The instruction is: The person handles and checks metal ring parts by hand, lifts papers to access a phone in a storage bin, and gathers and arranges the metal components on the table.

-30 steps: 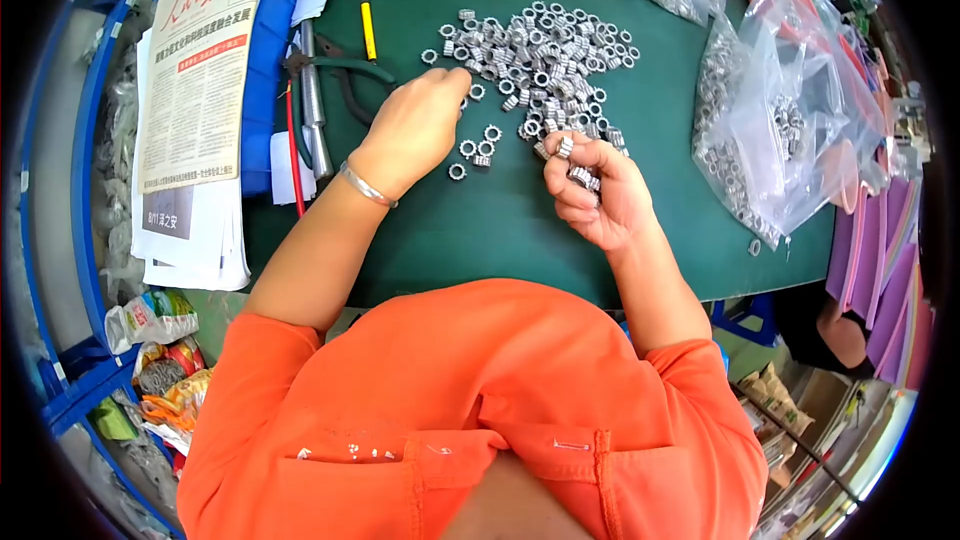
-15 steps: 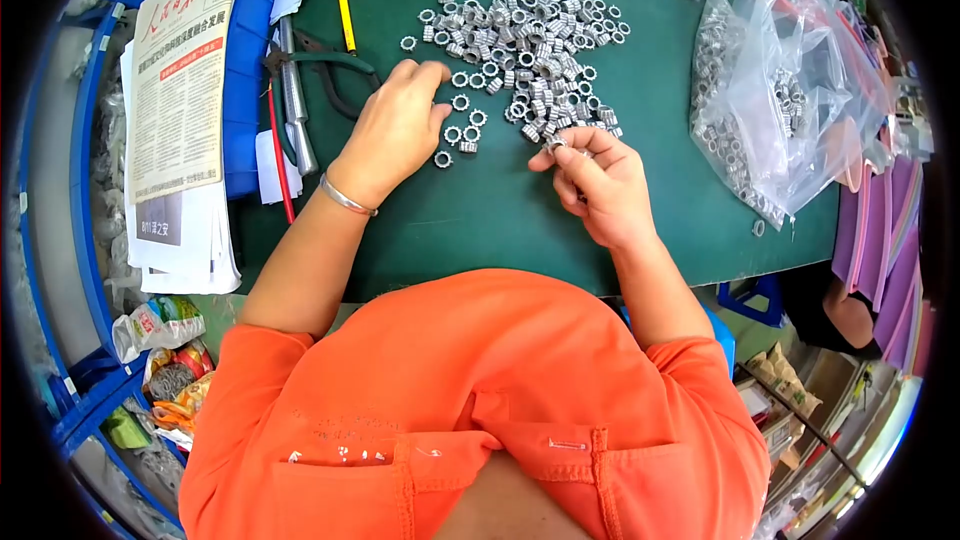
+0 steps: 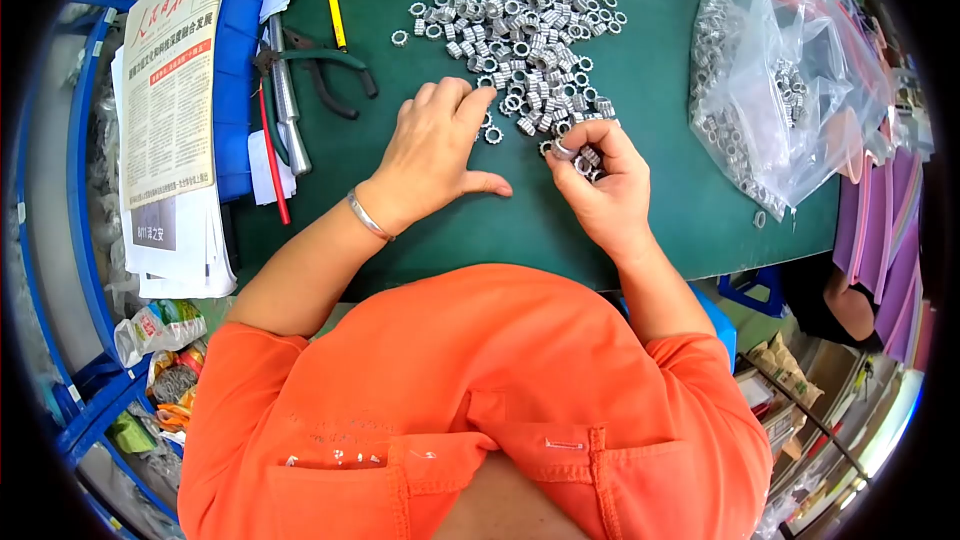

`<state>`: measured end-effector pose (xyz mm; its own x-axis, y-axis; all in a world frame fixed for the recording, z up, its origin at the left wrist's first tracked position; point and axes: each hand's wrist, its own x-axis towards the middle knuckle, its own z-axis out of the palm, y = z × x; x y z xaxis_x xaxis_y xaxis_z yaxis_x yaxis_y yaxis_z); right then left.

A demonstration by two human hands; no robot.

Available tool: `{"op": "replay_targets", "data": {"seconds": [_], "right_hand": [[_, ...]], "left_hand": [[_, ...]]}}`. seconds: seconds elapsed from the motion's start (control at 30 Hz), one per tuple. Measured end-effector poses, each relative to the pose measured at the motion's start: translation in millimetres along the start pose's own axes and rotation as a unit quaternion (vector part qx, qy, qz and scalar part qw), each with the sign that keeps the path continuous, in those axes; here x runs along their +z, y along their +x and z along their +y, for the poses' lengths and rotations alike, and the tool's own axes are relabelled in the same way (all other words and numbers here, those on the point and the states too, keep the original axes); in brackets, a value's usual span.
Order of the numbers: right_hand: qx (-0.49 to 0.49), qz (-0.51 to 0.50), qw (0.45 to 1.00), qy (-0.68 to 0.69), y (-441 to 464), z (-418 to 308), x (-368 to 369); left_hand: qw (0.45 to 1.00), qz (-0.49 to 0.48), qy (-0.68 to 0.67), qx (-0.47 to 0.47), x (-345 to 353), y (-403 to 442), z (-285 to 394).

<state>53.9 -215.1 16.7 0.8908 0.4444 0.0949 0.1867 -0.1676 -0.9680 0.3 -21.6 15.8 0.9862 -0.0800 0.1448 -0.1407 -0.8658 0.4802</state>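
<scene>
A heap of small silvery toothed metal rings (image 3: 530, 30) lies on the green tabletop (image 3: 660, 210). At the heap's lower left, my left hand (image 3: 430, 155) is spread palm down, its thumb stretched out to the right; nothing shows between its fingers, and a few rings lie partly behind the fingertips. My right hand (image 3: 605, 185) is closed at the heap's lower edge. It pinches one metal ring (image 3: 563, 150) between thumb and forefinger, with more rings tucked in its curled fingers.
Clear plastic bags (image 3: 745, 90) of rings lie at the right. Pliers (image 3: 325, 70), a yellow marker (image 3: 336, 12), a red pen (image 3: 271, 155) and a metal rod (image 3: 284, 100) are at the left, beside a newspaper (image 3: 175, 80) and a blue bin (image 3: 236, 70). Part of another person (image 3: 850, 305) shows at the right.
My left hand has moved right and towards me, and its fingers have spread over the small group of rings. My right hand has stayed near the heap's lower edge and turned somewhat.
</scene>
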Motion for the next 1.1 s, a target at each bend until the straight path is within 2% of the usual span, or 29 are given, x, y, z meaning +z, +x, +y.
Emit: {"op": "replay_targets", "data": {"seconds": [0.1, 0.17, 0.4, 0.47, 0.63, 0.7, 0.83, 0.93, 1.1], "right_hand": [[0.0, -0.011, 1.0, 0.018, -0.5, -1.9, -1.3], [0.04, -0.027, 0.999, 0.022, -1.8, -7.0, -4.7], [0.03, -0.005, 1.0, -0.001, -5.7, -2.1, -13.0], [0.102, 0.0, 0.982, 0.157, -4.4, -3.3, -9.9], [0.115, -0.023, 0.99, 0.076, -6.4, -1.5, -15.7], [0.09, -0.026, 0.995, 0.021, -5.8, -3.8, -16.7], [0.11, -0.041, 0.993, 0.02, -5.5, -5.4, -14.9], [0.06, -0.021, 0.994, 0.089, -7.0, 3.0, -11.7], [0.087, -0.038, 0.995, 0.004, -9.3, 0.6, -15.6]], "left_hand": [[0.998, 0.056, 0.007, 0.02, 8.8, 2.0, 0.3], [0.998, 0.056, 0.005, 0.033, 12.9, 3.6, -0.8], [0.995, 0.033, -0.025, 0.093, 15.6, 1.6, -3.7], [0.995, 0.039, -0.015, 0.094, 16.1, -0.1, -1.7], [0.995, 0.06, -0.004, 0.08, 12.6, -1.6, 2.6], [0.993, 0.07, -0.022, 0.097, 14.0, -2.3, 0.6], [0.986, 0.103, -0.041, 0.123, 21.9, -5.9, -5.2], [0.985, 0.116, -0.014, 0.126, 21.9, -6.1, -3.2], [0.987, 0.099, 0.009, 0.13, 17.8, -5.4, -0.9]]}}
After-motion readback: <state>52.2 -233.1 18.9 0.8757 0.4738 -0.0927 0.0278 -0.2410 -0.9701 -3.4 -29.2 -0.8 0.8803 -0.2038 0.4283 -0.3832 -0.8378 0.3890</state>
